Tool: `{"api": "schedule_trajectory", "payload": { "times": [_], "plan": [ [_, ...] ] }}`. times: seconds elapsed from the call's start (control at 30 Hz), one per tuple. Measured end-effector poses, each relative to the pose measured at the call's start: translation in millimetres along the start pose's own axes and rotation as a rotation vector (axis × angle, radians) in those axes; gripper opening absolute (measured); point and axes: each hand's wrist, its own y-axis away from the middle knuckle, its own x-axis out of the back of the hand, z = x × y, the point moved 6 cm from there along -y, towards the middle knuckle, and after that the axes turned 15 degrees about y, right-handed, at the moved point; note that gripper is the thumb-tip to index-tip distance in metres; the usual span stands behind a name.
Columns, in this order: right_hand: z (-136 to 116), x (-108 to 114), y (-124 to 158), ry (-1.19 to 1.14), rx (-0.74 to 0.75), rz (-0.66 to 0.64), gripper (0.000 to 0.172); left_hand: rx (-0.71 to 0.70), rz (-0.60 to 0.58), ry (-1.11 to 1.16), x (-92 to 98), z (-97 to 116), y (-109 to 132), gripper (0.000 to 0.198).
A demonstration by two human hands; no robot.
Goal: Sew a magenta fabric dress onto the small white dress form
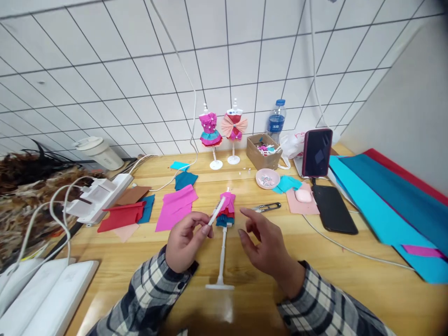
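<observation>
Between the thumb and fingers of my left hand [189, 239] is a narrow white strip [216, 212], tilted up to the right, with small dark marks near its upper end. Its exact kind I cannot make out. Behind the strip a miniature dress form [222, 254] lies on the table, its white stand pointing toward me. It wears a small dress [228, 201] in pink, red and dark teal layers. To the right of the form, my right hand [264, 242] hovers with thumb and index finger apart, holding nothing. Thread snips [268, 207] lie just beyond it.
Two dressed miniature forms [211, 133] [234, 128] stand by the tiled wall. Right of them are a cardboard box [262, 158], a pink dish [267, 178] of small beads, a bottle [276, 122] and phones [334, 209]. Fabric pieces [177, 206] and a power strip [101, 198] lie left.
</observation>
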Motion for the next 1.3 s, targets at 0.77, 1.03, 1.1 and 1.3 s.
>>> {"api": "schedule_trajectory", "payload": {
  "times": [0.77,1.03,1.1,1.3],
  "plan": [
    [-21.5,-6.0,8.8,-0.095,0.031,0.069,0.023,-0.439,-0.269,-0.617,-40.4,5.7,22.8,0.029],
    [-13.2,-17.7,9.3,-0.099,-0.078,0.035,0.014,-0.502,-0.270,-0.702,-46.8,5.8,24.5,0.022],
    [-10.7,-21.0,9.6,-0.126,-0.114,-0.004,0.014,-0.521,-0.272,-0.736,-47.5,6.0,24.5,0.020],
    [-6.1,-28.2,6.9,-0.232,-0.158,-0.126,0.009,-0.519,-0.281,-0.795,-47.5,1.6,25.1,0.022]
  ]
}}
